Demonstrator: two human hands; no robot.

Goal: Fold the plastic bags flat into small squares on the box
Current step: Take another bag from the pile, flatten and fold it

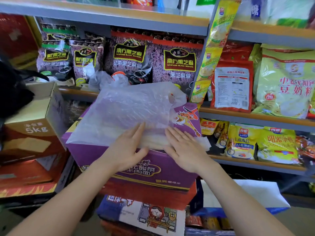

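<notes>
A translucent white plastic bag (pixel 129 106) lies spread over the top of a purple cardboard box (pixel 153 169). Its near edge is doubled over into a thicker strip along the box's front edge. My left hand (pixel 126 149) lies flat on that strip with straight fingers. My right hand (pixel 184 147) presses flat beside it, fingers straight and pointing up and left. A corner of the bag sticks out past my right hand. Another crumpled clear plastic bag (pixel 105 80) sits behind on the shelf.
The purple box rests on a stack of other cartons (pixel 144 213). A brown 5kg carton (pixel 34 120) stands to the left. Shelves (pixel 255 116) behind and to the right hold black sesame packets (pixel 177 60) and yellow food bags (pixel 283 84). A black bag (pixel 12 86) hangs at left.
</notes>
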